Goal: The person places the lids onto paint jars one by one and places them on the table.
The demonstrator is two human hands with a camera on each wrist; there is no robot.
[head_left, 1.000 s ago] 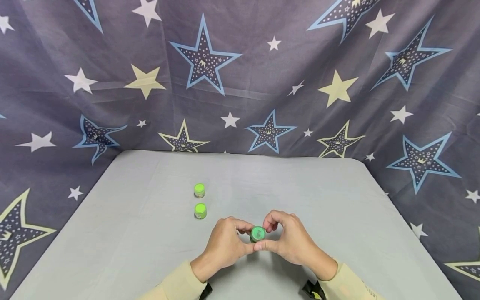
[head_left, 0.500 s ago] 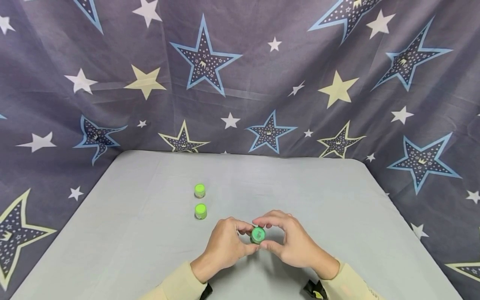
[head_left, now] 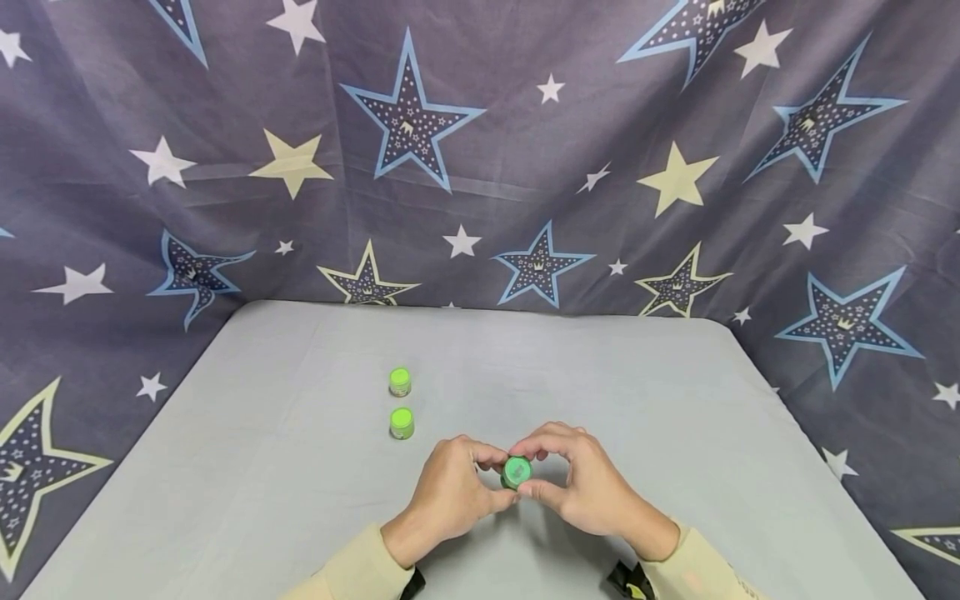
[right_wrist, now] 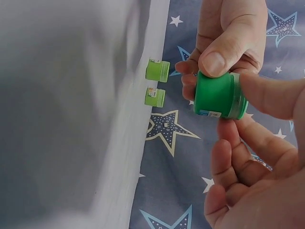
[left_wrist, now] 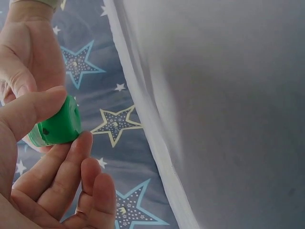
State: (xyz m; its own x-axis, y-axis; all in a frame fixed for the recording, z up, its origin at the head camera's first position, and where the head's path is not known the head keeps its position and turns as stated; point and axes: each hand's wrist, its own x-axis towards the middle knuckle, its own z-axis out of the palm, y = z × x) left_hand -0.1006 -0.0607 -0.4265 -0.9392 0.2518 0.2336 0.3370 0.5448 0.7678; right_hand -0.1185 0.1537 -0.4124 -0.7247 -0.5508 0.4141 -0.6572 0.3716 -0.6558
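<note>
A small green jar (head_left: 517, 472) with a greenish see-through lid is held between both hands, its lid facing up in the head view. My left hand (head_left: 453, 483) grips the jar body between thumb and fingers, as the left wrist view also shows with the green jar (left_wrist: 66, 121). Around the lid end, my right hand (head_left: 581, 475) pinches with its thumb on the near side and fingers on the far side. In the right wrist view a small label shows on the jar (right_wrist: 214, 95). Fingers cover parts of its sides.
Two lime-green lidded jars stand on the grey-covered table (head_left: 300, 467) left of and beyond the hands: a nearer jar (head_left: 402, 422) and a farther jar (head_left: 400, 382). A dark star-patterned cloth (head_left: 480, 167) hangs behind the table and along its sides.
A second ago my right index finger was drawn back from the lid. It has since moved left to the lid's far side. The left hand has stayed nearly still; both other jars are unmoved.
</note>
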